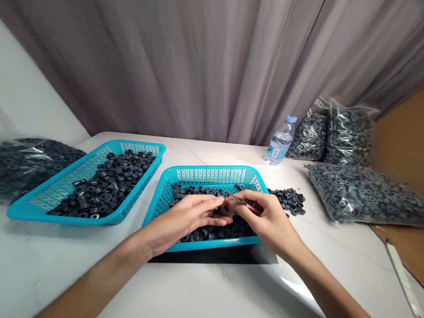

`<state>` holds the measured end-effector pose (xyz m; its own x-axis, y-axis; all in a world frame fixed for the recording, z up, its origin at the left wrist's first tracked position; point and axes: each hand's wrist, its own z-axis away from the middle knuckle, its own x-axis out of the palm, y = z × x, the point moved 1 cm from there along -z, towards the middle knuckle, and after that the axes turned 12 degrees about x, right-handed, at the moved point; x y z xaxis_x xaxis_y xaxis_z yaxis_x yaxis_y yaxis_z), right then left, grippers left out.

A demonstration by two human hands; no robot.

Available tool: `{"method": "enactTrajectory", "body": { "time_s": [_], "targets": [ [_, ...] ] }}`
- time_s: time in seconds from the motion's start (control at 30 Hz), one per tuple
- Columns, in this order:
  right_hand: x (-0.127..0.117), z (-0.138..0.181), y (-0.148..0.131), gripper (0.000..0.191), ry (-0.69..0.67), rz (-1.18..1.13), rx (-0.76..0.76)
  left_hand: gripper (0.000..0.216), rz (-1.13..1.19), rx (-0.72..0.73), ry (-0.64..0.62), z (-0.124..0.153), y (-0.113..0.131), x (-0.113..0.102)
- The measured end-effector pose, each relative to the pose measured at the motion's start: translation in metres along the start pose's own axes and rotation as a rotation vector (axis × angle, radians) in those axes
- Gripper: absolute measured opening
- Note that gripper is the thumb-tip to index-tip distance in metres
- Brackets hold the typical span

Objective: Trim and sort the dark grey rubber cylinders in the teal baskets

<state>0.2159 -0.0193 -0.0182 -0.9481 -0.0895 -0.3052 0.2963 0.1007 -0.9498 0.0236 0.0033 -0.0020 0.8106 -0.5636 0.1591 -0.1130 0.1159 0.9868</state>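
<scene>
Both my hands hover over the nearer blue plastic basket [210, 174], which holds several small black ring-shaped parts [194, 192]. My left hand [188, 219] lies palm up with fingers loosely curled, and a few black parts rest in it. My right hand [266, 218] is closed in a pinch on a thin metal tool that looks like tweezers [243, 203], its tip at the parts in my left palm. A second blue basket [56, 192] to the left is heaped with the same black parts.
A loose pile of black parts [290, 199] lies right of the near basket. Clear bags of parts sit at the right [365, 194], back right [348, 134] and far left [15, 161]. A water bottle [280, 142] stands behind. A pen-like object [405, 282] lies at the right edge.
</scene>
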Motion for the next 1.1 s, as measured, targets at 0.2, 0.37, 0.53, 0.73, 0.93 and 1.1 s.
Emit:
{"method": "enactTrajectory", "body": {
  "time_s": [0.2, 0.37, 0.53, 0.73, 0.93, 1.1],
  "targets": [
    [-0.009, -0.003, 0.002, 0.021, 0.096, -0.006, -0.011, 0.035, 0.007, -0.037, 0.040, 0.000, 0.001, -0.003],
    [-0.026, -0.011, 0.016, 0.021, 0.220, 0.140, -0.003, 0.032, -0.060, -0.043, -0.021, 0.001, 0.000, 0.001],
    [-0.042, -0.015, 0.037, 0.020, 0.387, 0.452, 0.045, 0.032, -0.307, 0.049, 0.090, 0.001, 0.018, -0.020],
    [-0.036, -0.014, 0.043, 0.017, 0.435, 0.639, 0.057, 0.021, -1.137, 0.203, 0.714, 0.031, 0.060, -0.130],
    [-0.028, -0.013, 0.042, 0.017, 0.461, 0.673, 0.057, 0.036, -1.386, -0.011, 0.650, 0.056, 0.067, -0.181],
    [-0.027, -0.015, 0.044, 0.016, 0.458, 0.682, 0.092, 0.036, -1.558, 0.070, 0.716, 0.045, 0.072, -0.164]
  ]
}}
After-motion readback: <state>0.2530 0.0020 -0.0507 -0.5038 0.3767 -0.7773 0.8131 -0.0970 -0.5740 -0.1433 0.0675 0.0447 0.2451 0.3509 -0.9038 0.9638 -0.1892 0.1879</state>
